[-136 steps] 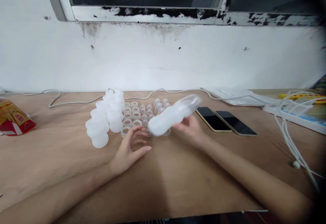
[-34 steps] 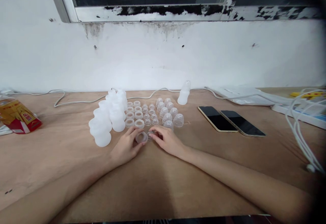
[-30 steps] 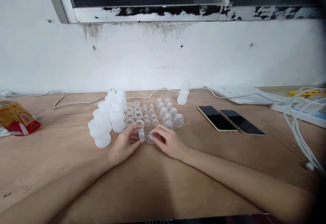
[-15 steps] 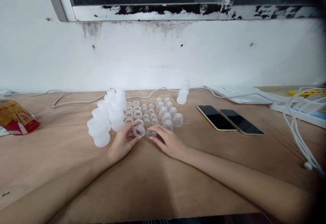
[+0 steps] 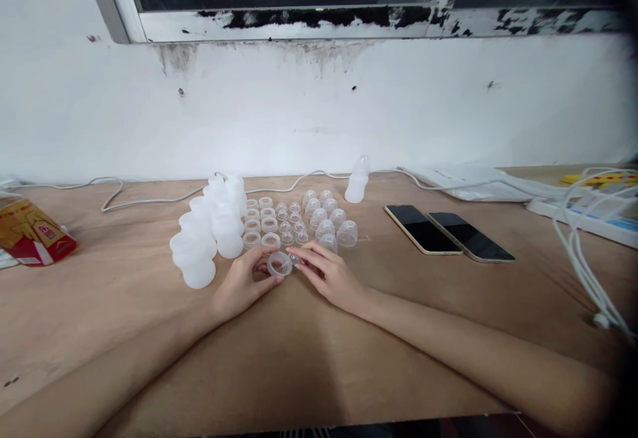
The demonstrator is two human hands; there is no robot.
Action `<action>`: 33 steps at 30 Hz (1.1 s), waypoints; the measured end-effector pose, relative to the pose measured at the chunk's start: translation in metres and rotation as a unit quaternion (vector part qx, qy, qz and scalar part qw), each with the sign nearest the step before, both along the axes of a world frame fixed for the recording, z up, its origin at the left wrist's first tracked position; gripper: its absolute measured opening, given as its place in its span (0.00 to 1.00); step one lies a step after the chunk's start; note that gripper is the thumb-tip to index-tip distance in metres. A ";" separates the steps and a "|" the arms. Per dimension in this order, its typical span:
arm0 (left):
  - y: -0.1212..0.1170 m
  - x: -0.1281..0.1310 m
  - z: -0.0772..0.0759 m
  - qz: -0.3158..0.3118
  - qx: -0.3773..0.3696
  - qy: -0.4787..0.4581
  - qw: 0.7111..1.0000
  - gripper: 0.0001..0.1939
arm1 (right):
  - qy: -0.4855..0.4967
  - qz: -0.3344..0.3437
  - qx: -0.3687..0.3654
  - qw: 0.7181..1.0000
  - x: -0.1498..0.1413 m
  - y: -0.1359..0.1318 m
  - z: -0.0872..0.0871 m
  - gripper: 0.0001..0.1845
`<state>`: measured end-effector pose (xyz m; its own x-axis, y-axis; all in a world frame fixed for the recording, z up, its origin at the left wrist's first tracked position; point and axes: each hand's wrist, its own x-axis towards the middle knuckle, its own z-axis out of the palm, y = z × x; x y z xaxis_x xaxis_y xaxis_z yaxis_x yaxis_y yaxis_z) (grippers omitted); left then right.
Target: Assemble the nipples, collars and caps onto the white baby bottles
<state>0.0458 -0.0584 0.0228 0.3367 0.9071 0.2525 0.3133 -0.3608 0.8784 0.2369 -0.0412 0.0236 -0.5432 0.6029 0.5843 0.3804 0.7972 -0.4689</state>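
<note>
To my left on the wooden tabletop (image 5: 279,358), the frosted white bottles (image 5: 199,272) stand upright in two crowded columns; I can't see down into them, so whether they hold anything I can't tell. One more bottle (image 5: 355,189) stands apart, near the wall (image 5: 319,112), topped with a clear domed cap (image 5: 364,163). The red and gold carton (image 5: 37,232) at far left leans over at an angle, its contents hidden from me.

My left hand (image 5: 246,275) grips a translucent ring (image 5: 280,274) between thumb and fingers, its round opening tilted up toward me. My right hand (image 5: 329,277) pinches a small clear nipple (image 5: 295,259) at its fingertips, just beside the ring; whether the two touch I can't make out. Both pieces are colourless and glossy, held above the table in front of the matching rows: loose rings (image 5: 270,229) in two columns, loose nipples (image 5: 286,227) next to them, then loose domed caps (image 5: 346,232) on the right, see-through and rounded on top.

As for writing, the carton's front carries pale characters too small for me to read. The two phones (image 5: 423,230) lying side by side at right show dark screens.
</note>
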 end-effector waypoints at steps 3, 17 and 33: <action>-0.001 0.002 0.001 -0.009 0.006 0.007 1.000 0.20 | 0.001 0.006 0.025 1.000 -0.001 0.000 -0.003 0.16; 0.010 0.019 -0.003 -0.001 0.101 -0.022 0.995 0.15 | 0.016 0.014 0.079 0.997 -0.002 -0.001 0.000 0.11; 0.001 0.020 0.010 0.019 0.184 0.087 0.979 0.15 | 0.039 -0.077 -0.134 0.987 -0.006 0.000 0.000 0.07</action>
<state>0.0662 -0.0569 0.0329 0.3717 0.7784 0.5059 0.4660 -0.6278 0.6234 0.2306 -0.0409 0.0233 -0.3929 0.8131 0.4295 0.4423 0.5766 -0.6870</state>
